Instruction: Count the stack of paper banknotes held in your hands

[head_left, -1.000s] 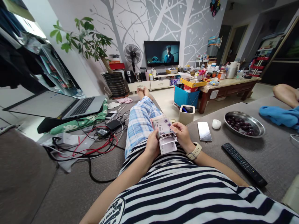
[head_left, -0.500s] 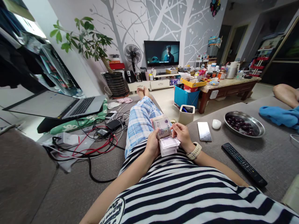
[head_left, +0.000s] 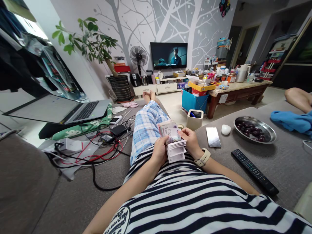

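Note:
A stack of banknotes (head_left: 172,131) is held over my lap, in front of the striped shirt (head_left: 195,198). My left hand (head_left: 160,150) is closed around the left side of the stack. Several notes are folded over towards me, their pale ends (head_left: 175,153) fanned below the fingers. On the right edge, my right hand (head_left: 190,140) pinches the top note between thumb and fingers; a figure 5 is printed on it. A watch with a light band (head_left: 202,158) is on the right wrist. The lower part of the stack is partly hidden by my fingers.
On the sofa to the right lie a phone (head_left: 213,137), a white mouse (head_left: 226,129), a remote control (head_left: 254,171) and a metal bowl (head_left: 273,136) of dark fruit. Tangled cables (head_left: 97,156) and a laptop (head_left: 90,109) are on the left. A bin (head_left: 195,121) stands beyond the sofa edge.
My right hand has bent the top note down towards me, and more pale note ends now hang below. My left hand keeps its place on the stack.

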`<state>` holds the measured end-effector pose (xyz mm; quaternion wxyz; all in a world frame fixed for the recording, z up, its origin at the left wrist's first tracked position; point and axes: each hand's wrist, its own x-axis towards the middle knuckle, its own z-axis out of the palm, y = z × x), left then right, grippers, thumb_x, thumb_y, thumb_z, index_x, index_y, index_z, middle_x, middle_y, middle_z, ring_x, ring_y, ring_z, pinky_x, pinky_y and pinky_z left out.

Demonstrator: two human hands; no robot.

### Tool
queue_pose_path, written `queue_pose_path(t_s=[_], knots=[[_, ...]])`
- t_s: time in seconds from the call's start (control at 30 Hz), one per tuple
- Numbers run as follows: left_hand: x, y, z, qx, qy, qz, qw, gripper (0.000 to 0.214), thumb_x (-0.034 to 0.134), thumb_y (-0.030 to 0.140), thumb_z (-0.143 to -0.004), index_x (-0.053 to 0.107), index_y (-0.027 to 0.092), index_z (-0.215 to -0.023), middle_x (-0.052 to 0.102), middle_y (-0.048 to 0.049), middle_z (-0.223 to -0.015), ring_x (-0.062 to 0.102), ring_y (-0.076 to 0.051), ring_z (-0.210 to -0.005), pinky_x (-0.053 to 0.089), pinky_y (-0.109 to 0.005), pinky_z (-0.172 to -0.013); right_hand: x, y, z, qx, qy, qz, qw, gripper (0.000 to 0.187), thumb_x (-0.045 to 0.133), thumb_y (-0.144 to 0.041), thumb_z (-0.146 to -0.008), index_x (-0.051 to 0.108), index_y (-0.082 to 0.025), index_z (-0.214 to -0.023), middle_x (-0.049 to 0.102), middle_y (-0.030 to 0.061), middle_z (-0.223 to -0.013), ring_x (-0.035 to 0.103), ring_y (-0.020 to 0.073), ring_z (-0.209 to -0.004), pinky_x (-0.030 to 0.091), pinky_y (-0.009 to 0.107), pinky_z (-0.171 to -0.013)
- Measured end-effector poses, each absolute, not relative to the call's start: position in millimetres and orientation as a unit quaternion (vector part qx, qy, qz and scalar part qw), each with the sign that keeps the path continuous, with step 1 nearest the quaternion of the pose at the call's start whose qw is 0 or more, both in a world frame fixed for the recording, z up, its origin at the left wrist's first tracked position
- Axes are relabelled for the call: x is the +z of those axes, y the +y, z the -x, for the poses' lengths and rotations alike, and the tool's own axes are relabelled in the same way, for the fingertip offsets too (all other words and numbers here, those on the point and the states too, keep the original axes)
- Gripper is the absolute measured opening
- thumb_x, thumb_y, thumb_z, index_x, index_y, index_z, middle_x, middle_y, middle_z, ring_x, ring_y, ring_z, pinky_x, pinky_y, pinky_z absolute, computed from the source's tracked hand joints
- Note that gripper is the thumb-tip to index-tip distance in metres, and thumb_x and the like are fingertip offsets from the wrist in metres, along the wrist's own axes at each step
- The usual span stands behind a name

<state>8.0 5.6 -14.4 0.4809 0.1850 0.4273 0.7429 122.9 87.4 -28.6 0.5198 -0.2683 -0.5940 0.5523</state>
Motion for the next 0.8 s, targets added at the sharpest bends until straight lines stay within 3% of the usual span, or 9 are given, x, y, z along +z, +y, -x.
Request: queue_pose_path(t_s=[0.33, 0.8], knots=[[-17.5, 7.7, -6.2, 0.756, 0.407, -0.174, 0.482, 0.017, 0.065, 0.025, -0.085, 0.074, 0.013, -0.093, 0.082, -0.0105, -0.090, 0.077, -0.029, -0.104, 0.059, -0.041, -0.098, -23.5, 78.5, -124.2, 0.558, -0.581, 0.242, 0.541, 0.041, 0.079, -0.058, -0.073, 0.063, -0.020, -0.068, 0.056, -0.0022, -0.062, 0.045, 0.0128, -0.059, 0.039, 0.027, -0.056], [-16.0, 5.9, -7.6, 0.756, 0.415, -0.177, 0.475, 0.018, 0.069, 0.025, -0.082, 0.075, 0.013, -0.093, 0.082, -0.0115, -0.091, 0.077, -0.031, -0.106, 0.060, -0.043, -0.097, -23.6, 78.0, -125.2, 0.559, -0.589, 0.239, 0.533, 0.042, 0.077, -0.061, -0.077, 0.067, -0.020, -0.071, 0.060, -0.0011, -0.062, 0.048, 0.0130, -0.058, 0.040, 0.027, -0.055]])
